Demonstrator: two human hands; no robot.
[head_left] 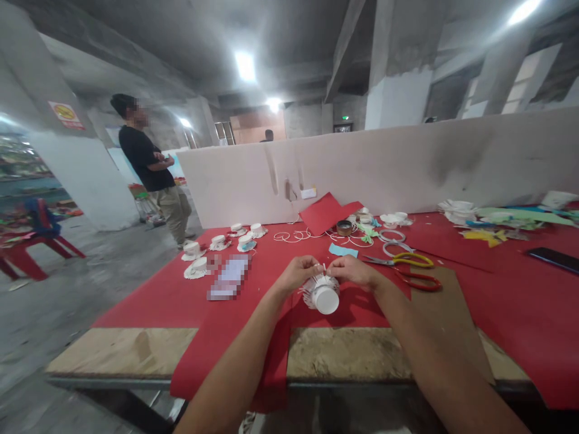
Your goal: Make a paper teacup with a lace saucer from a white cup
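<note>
White cup [326, 300] gripped in both hands at the counter [145, 352]

Sits near the front edge, about midway along, between left hand [296, 271] and right hand [355, 270]. Tilts, with its round base turned to the near side and a fringe of white strips [309, 293] flaring out behind. Is pinched at the upper side of that fringe by the fingers [312, 260] of both hands, curled in and nearly meeting tip to tip. Cannot tell exactly which strips, nor about contact with the counter below.

Lies to the right of a pale sheet [230, 277], pixelated past reading, and of six small frilled cups [198, 266] clustered toward the left end. Has a light blue strip [344, 250] just beyond the hands, then a brown tape roll [344, 228] beside a bent red sheet [322, 214]. Is near scissors [395, 261] with yellow and red handles, past the right hand, by a brown board [447, 307]. Is well apart from a dark phone [561, 259] far right. Faces a long pale panel [384, 169] across the back, with a standing person [147, 160] in a black shirt off to the left.
</note>
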